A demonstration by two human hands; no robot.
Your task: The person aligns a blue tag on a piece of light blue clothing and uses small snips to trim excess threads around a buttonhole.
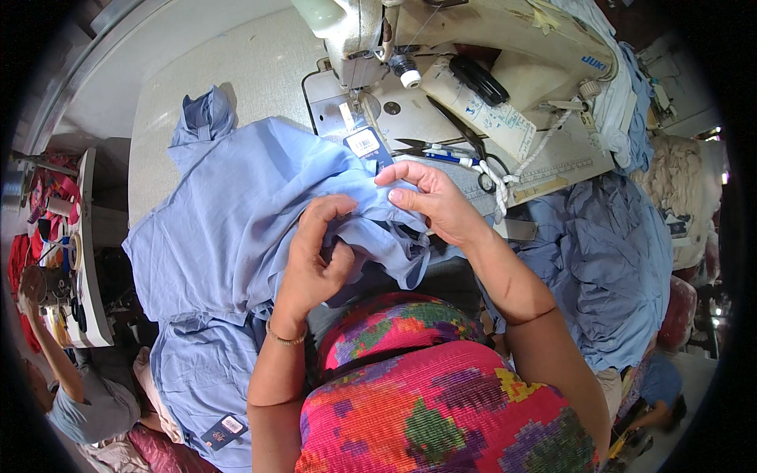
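A light blue shirt point(236, 185) lies across the sewing machine's work surface, its collar point(203, 118) at the far left and its near edge bunched in front of me. My left hand point(317, 246) has its fingers curled over the bunched cloth, thumb a little apart from the forefinger. With thumb and forefinger, my right hand point(426, 201) pinches the shirt by its right edge; the other fingers are partly hidden. Just beyond that hand, a tag with a white label point(363, 143) lies on the cloth, close to the needle area of the sewing machine point(355, 67).
Scissors point(465, 130), a blue-and-white pen point(453, 158) and a white cord point(540, 150) lie right of the needle. Piles of blue garments point(591, 260) sit at the right, with another shirt point(201, 370) hanging lower left. Another person point(95, 402) works at far left.
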